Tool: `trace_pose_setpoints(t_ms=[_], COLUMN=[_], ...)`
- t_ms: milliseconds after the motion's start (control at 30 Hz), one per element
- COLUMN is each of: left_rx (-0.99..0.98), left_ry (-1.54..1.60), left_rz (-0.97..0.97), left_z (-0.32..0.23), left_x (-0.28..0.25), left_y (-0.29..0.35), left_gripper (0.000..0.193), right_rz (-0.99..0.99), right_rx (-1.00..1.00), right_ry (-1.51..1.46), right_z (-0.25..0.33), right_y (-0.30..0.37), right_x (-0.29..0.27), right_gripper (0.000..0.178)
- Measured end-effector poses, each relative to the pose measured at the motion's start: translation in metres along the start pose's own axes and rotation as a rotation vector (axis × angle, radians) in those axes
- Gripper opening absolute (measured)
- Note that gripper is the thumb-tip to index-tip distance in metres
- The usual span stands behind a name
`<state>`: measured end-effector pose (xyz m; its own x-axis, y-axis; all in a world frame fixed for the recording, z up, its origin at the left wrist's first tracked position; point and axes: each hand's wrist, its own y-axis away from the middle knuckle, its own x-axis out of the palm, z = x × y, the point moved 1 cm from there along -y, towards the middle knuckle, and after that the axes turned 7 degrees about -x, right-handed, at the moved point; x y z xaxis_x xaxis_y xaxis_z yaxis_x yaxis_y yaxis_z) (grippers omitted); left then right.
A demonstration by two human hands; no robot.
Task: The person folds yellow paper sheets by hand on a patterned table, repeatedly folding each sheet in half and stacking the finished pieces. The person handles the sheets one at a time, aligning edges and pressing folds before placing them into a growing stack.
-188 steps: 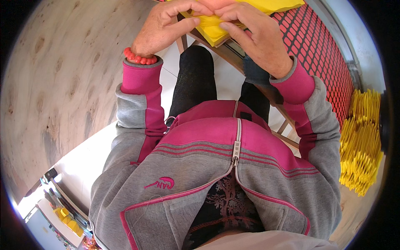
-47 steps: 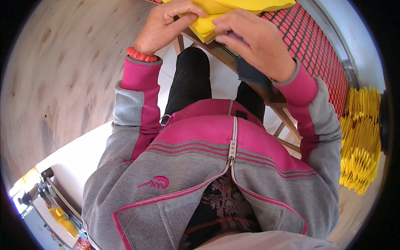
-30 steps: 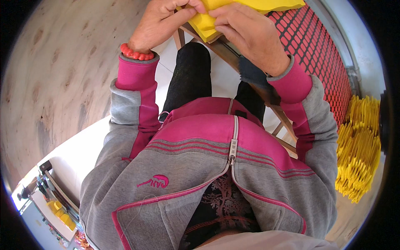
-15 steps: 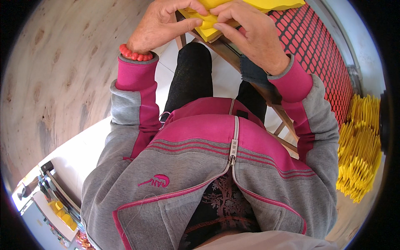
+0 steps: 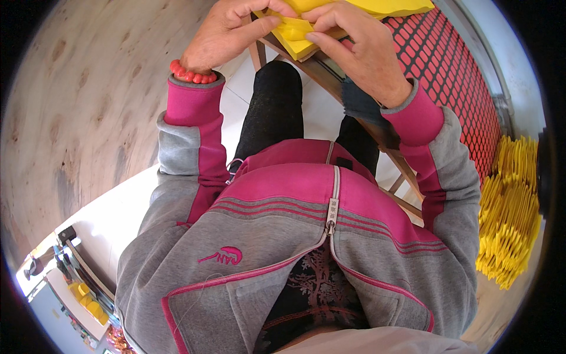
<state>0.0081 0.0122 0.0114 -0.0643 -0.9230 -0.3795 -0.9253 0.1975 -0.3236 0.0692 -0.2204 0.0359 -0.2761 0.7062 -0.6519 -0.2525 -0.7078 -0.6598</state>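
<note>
At the top of the view, both hands work on a piece of yellow folded paper [image 5: 295,28]. My left hand [image 5: 227,29], with a red bead bracelet at its wrist, pinches the paper's left side between thumb and bent fingers. From the other side, my right hand [image 5: 364,47] has thumb and index finger closed on the right corner. A small folded flap shows between the two hands. Beneath it lies more yellow paper [image 5: 302,49] at the near corner of a wooden table; its far part runs out past the upper edge of the view.
A red sheet with a black mesh pattern [image 5: 451,82] covers the table to the right. Many folded yellow pieces [image 5: 508,212] are stacked at the far right. A pale wooden board [image 5: 88,100] fills the left side. Dark cloth [image 5: 359,100] hangs below my right hand.
My left thumb has shifted up and left along the paper. More of the folded flap shows between the hands. The right hand has barely moved.
</note>
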Motion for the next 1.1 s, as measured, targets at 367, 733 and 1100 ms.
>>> trace_pose_setpoints(t_ms=[367, 733, 1100], left_rx=[0.04, 0.049, 0.111], left_ry=[-0.106, -0.121, -0.208], left_rz=[-0.105, -0.127, -0.119], left_z=[-0.0032, -0.001, -0.001], left_x=[0.0065, 0.007, 0.0043], left_y=[-0.0042, -0.0047, -0.0014], left_gripper=[0.003, 0.005, 0.011], right_rz=[-0.07, -0.045, -0.089], right_rx=[0.086, -0.124, -0.03], right_ry=[-0.009, 0.1, 0.008], right_z=[0.0029, 0.0031, -0.0004], right_y=[0.0028, 0.0005, 0.0013], right_x=[0.0016, 0.0001, 0.0015], right_gripper=[0.023, 0.019, 0.014])
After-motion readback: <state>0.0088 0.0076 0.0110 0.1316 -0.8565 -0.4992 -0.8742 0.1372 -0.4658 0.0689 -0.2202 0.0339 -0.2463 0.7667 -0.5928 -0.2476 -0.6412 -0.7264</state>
